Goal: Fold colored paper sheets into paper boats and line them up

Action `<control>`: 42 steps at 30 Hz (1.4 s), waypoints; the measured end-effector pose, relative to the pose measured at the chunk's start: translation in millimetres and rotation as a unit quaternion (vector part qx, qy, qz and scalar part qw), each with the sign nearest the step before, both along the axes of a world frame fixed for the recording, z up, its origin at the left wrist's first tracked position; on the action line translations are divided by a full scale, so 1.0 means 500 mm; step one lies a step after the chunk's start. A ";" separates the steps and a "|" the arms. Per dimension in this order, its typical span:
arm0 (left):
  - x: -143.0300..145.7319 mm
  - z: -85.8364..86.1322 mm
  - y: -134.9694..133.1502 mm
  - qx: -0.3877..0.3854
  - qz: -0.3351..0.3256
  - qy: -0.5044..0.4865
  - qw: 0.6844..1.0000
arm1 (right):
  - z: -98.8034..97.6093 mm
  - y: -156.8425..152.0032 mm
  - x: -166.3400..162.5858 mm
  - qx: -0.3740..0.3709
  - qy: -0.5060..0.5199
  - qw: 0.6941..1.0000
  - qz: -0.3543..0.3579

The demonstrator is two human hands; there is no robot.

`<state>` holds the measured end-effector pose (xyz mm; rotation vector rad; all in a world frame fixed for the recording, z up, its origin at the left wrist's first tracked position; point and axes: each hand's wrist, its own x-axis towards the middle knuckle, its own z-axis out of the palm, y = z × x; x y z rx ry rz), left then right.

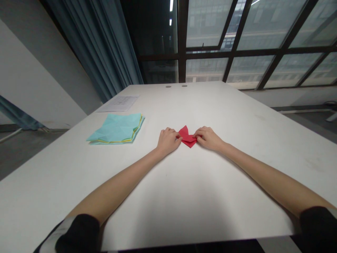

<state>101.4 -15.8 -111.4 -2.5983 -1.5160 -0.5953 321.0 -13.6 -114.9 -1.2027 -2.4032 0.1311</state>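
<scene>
A small red piece of folded paper [188, 138] lies on the white table [184, 196] in front of me, one pointed flap standing up at its far side and another point facing me. My left hand [169, 140] pinches its left edge between thumb and fingers. On the opposite side, my right hand [207, 138] grips the right edge the same way. The fingertips of both hands cover the paper's outer ends, so the folds there are hidden.
To the left is a stack of light blue and yellow creased paper sheets [118, 128]. Behind it lies a printed white sheet [119, 103]. Two round grommets [168, 86] sit at the table's far end, before a blue curtain [105, 45] and dark-framed windows [206, 24].
</scene>
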 end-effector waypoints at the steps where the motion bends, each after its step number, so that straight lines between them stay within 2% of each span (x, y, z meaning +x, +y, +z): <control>1: 0.001 0.001 -0.001 0.000 0.002 0.003 1.000 | 0.002 -0.004 -0.004 0.004 -0.008 1.000 -0.002; 13: 0.017 0.005 -0.010 -0.015 -0.072 0.036 0.997 | 0.013 -0.019 -0.017 -0.001 -0.078 0.997 0.015; 21: 0.000 0.004 0.002 0.005 -0.002 0.066 0.998 | 0.014 -0.019 0.001 -0.008 -0.093 0.996 -0.008; 27: -0.015 -0.005 0.019 0.006 0.050 0.013 0.999 | 0.010 -0.015 0.004 -0.006 -0.088 0.996 -0.007; 30: -0.020 -0.011 0.027 -0.005 0.053 -0.002 0.999 | 0.009 -0.015 0.004 -0.005 -0.086 0.996 -0.008; 36: -0.019 -0.014 0.031 -0.017 0.014 -0.066 0.998 | 0.007 -0.014 0.003 -0.003 -0.088 0.996 -0.015; 39: -0.015 -0.012 0.027 -0.030 -0.028 -0.082 0.996 | 0.006 -0.014 0.002 -0.002 -0.095 0.995 -0.018; 42: -0.011 -0.007 0.019 -0.041 -0.088 -0.050 0.994 | 0.005 -0.015 0.002 -0.001 -0.095 0.995 -0.018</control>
